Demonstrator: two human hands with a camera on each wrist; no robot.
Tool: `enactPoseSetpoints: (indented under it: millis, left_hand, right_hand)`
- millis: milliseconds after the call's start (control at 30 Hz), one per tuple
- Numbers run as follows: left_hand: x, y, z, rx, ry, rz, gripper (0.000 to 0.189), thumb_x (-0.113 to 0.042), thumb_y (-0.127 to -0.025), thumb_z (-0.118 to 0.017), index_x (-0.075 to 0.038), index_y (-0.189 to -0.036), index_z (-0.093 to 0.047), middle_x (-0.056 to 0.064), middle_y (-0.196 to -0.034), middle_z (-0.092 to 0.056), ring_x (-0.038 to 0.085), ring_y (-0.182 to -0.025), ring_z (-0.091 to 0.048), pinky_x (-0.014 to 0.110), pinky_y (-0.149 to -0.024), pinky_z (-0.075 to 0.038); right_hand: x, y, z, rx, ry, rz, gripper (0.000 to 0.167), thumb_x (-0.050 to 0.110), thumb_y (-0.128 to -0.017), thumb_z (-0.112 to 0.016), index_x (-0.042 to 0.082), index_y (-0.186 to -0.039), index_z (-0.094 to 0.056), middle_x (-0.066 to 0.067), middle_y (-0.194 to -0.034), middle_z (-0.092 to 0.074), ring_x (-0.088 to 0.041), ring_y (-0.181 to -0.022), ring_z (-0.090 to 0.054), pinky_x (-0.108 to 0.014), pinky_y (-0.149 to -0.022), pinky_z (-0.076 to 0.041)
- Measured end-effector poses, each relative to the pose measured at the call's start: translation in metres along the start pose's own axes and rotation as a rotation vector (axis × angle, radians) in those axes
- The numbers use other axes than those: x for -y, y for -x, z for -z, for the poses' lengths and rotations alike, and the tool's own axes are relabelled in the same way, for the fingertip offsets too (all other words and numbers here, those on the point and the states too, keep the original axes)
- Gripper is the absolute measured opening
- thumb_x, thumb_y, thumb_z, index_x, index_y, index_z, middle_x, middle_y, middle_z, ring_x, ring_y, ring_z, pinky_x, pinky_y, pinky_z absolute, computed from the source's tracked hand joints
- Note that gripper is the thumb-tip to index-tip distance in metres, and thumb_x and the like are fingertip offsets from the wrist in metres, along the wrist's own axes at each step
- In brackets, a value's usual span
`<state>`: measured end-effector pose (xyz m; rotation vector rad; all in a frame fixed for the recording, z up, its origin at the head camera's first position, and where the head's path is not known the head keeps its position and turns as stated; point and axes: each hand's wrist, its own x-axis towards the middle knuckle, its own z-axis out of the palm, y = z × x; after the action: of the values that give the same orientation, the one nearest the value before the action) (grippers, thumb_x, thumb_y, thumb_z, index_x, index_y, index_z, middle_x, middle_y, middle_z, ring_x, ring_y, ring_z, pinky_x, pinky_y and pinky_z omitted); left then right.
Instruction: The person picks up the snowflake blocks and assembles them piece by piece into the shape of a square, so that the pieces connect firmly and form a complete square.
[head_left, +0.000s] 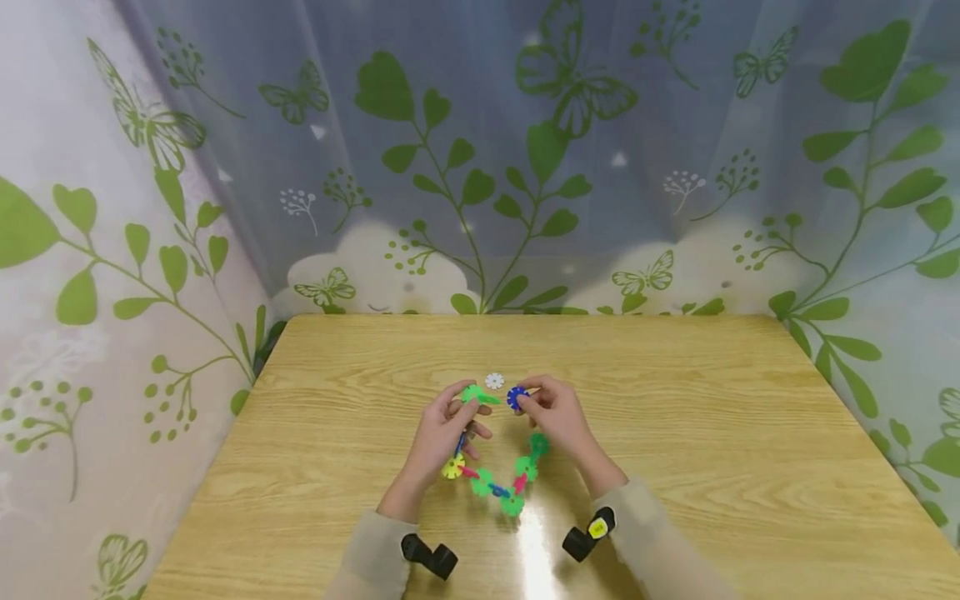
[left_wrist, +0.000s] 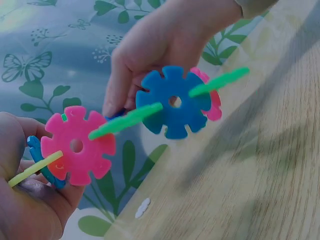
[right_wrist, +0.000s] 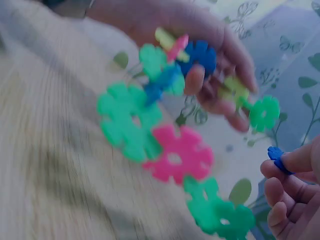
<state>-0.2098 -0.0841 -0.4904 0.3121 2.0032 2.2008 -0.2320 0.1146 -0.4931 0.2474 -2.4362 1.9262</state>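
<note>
My left hand (head_left: 442, 429) pinches a light green snowflake disc (head_left: 472, 394) at one end of a chain of interlocked plastic discs. From there the chain curves in a U below the hands, through a yellow disc (head_left: 453, 466) and pink, blue and green ones, up to a darker green disc (head_left: 539, 444) under my right hand (head_left: 561, 412). That hand pinches a loose dark blue disc (head_left: 517, 398) between thumb and fingers, a small gap away from the chain's held end. In the right wrist view, a pink disc (right_wrist: 182, 155) sits between green ones.
A single white disc (head_left: 494, 381) lies on the wooden table (head_left: 660, 358) just beyond the hands. A curtain (head_left: 480, 167) printed with leaves and butterflies hangs behind the table's far edge. Each wrist wears a small black camera (head_left: 429, 557).
</note>
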Motion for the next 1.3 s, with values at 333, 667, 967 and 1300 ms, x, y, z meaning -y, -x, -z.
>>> enactPoseSetpoints:
  millis: [333,667,967,1300]
  left_hand:
    - [0.001,-0.001,-0.002,0.004,-0.001,0.013,0.040,-0.024,-0.098,-0.049,-0.012,-0.136,-0.041,0.023,-0.105,-0.061,0.029,-0.074,-0.066,0.049,-0.051,-0.055]
    - [0.002,-0.002,-0.005,0.001,0.005,-0.006,0.044,-0.025,-0.096,-0.054,-0.009,-0.135,-0.042,0.030,-0.108,-0.057,0.025,-0.071,-0.066,0.042,-0.048,-0.056]
    - [0.001,-0.002,-0.006,-0.023,0.022,0.023,0.047,-0.030,-0.093,-0.057,-0.013,-0.134,-0.044,0.030,-0.111,-0.055,0.021,-0.071,-0.065,0.033,-0.046,-0.056]
    - [0.002,-0.001,-0.006,-0.029,0.026,0.021,0.046,-0.028,-0.093,-0.058,-0.014,-0.134,-0.044,0.030,-0.111,-0.055,0.021,-0.071,-0.065,0.035,-0.047,-0.056]
  right_hand:
    - [0.039,0.022,-0.006,-0.007,-0.115,-0.054,0.018,0.001,-0.090,-0.059,-0.008,-0.105,-0.059,-0.025,-0.076,-0.064,-0.020,-0.052,-0.051,-0.024,-0.051,-0.046]
    - [0.034,0.026,-0.013,-0.047,-0.164,-0.038,0.014,0.000,-0.089,-0.060,-0.008,-0.100,-0.058,-0.029,-0.072,-0.062,-0.023,-0.051,-0.050,-0.020,-0.046,-0.039]
    - [0.040,0.031,-0.012,-0.058,-0.189,-0.003,0.016,-0.002,-0.090,-0.058,-0.011,-0.103,-0.057,-0.033,-0.076,-0.061,-0.023,-0.054,-0.054,-0.021,-0.047,-0.044]
    - [0.041,0.034,-0.014,-0.072,-0.139,0.021,0.015,-0.002,-0.090,-0.058,-0.010,-0.103,-0.057,-0.033,-0.077,-0.061,-0.024,-0.053,-0.052,-0.017,-0.045,-0.041]
